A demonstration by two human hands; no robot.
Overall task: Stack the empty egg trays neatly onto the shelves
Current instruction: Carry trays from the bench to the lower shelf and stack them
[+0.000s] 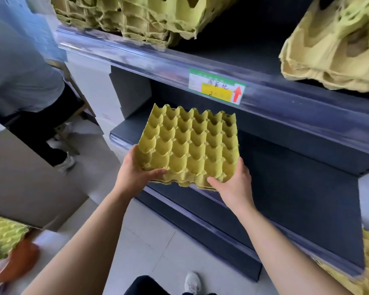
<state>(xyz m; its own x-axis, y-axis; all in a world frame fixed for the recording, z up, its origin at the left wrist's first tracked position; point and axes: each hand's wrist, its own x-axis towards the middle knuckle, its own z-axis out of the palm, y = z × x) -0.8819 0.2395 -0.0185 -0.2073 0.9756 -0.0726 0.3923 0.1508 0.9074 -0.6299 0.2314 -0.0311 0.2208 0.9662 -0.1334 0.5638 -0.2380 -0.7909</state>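
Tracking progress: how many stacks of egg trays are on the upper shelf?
2: left stack at the frame's top edge, right stack at the right edge; others may sit out of frame.

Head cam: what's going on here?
A person grips a yellow-green egg tray by its near edge, left hand at one corner, right hand at the other. The tray is over the front of the dark middle shelf; whether it rests there is unclear. The upper shelf already carries a left stack and a right stack of trays. Another person stands far left.
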